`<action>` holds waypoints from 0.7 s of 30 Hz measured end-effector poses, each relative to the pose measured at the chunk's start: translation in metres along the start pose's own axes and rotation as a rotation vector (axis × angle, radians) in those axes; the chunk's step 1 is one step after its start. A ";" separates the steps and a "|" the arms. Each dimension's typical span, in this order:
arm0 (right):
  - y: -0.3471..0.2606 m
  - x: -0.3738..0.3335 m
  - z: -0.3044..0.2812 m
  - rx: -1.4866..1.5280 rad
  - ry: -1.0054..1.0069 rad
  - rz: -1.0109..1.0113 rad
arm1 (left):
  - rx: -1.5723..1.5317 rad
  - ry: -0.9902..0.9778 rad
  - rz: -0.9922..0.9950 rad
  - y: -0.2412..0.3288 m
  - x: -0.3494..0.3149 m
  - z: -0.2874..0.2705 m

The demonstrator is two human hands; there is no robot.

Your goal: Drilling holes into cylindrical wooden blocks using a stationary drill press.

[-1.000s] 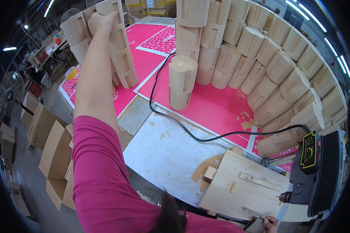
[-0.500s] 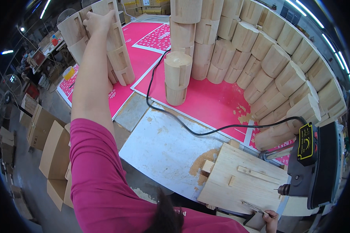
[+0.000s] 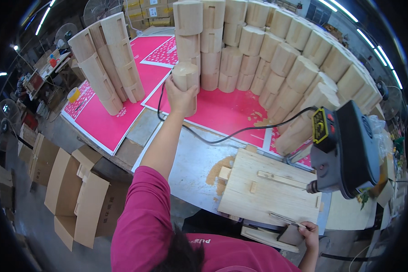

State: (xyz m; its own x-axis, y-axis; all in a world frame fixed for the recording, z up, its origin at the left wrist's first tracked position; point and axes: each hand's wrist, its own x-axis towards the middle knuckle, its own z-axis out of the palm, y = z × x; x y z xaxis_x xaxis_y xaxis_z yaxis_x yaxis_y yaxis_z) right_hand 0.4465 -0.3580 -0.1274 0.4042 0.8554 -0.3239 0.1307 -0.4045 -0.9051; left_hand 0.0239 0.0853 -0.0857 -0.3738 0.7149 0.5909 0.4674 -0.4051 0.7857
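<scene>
My left hand (image 3: 182, 96) reaches forward and is wrapped round the upper pale wooden block (image 3: 185, 75) of a short stack. That block is rounded, with a grooved side, and stands upright on another one, partly hidden by the hand. My right hand (image 3: 309, 232) is low at the right, its fingers closed at the edge of the wooden board (image 3: 245, 195). Beside its fingers are a thin strip (image 3: 285, 219) and a small dark grey piece (image 3: 291, 236); which of these it grips I cannot make out. A drill (image 3: 344, 152) with a dark body points its chuck over the board.
Tall stacks of wooden blocks (image 3: 283, 59) curve round the back and right. Another group of stacks (image 3: 115, 59) stands at the left on pink sheeting (image 3: 226, 106). A black cable (image 3: 204, 139) crosses the white tabletop (image 3: 188, 158). Sawdust lies beside the board. An open cardboard box (image 3: 88, 208) sits lower left.
My left hand has come from the top of the left stacks over to the short stack and closed round its upper block. The view has shifted; my right hand stays by the board.
</scene>
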 end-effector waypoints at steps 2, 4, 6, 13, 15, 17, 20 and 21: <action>0.004 0.000 0.002 0.010 0.001 -0.002 | -0.098 0.042 -0.069 -0.011 0.003 0.004; 0.003 -0.002 0.006 0.026 0.010 -0.059 | -0.102 0.064 -0.054 -0.022 0.003 -0.002; 0.002 -0.006 0.005 0.060 -0.022 -0.062 | -0.097 0.091 -0.022 -0.007 -0.007 -0.020; -0.038 -0.049 -0.009 -0.022 -0.111 -0.365 | -0.530 -0.196 -0.086 0.100 -0.078 -0.077; -0.051 -0.051 -0.017 -0.024 -0.074 -0.480 | -0.692 -0.481 -0.194 0.129 -0.101 -0.092; -0.047 -0.037 -0.028 -0.084 0.008 -0.544 | -0.658 -0.714 -0.242 0.159 -0.125 -0.103; -0.046 -0.008 -0.022 -0.140 0.032 -0.510 | -0.553 -1.118 -0.323 0.183 -0.157 -0.102; -0.048 0.000 -0.017 -0.227 0.023 -0.546 | -0.456 -1.260 -0.273 0.183 -0.168 -0.097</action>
State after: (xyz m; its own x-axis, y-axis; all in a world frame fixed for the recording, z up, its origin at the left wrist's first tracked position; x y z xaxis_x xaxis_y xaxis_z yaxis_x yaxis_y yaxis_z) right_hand 0.4561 -0.3444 -0.0795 0.2430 0.9531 0.1805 0.5145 0.0311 -0.8569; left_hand 0.0949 -0.1639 -0.0229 0.6805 0.7319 0.0363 0.1022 -0.1439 0.9843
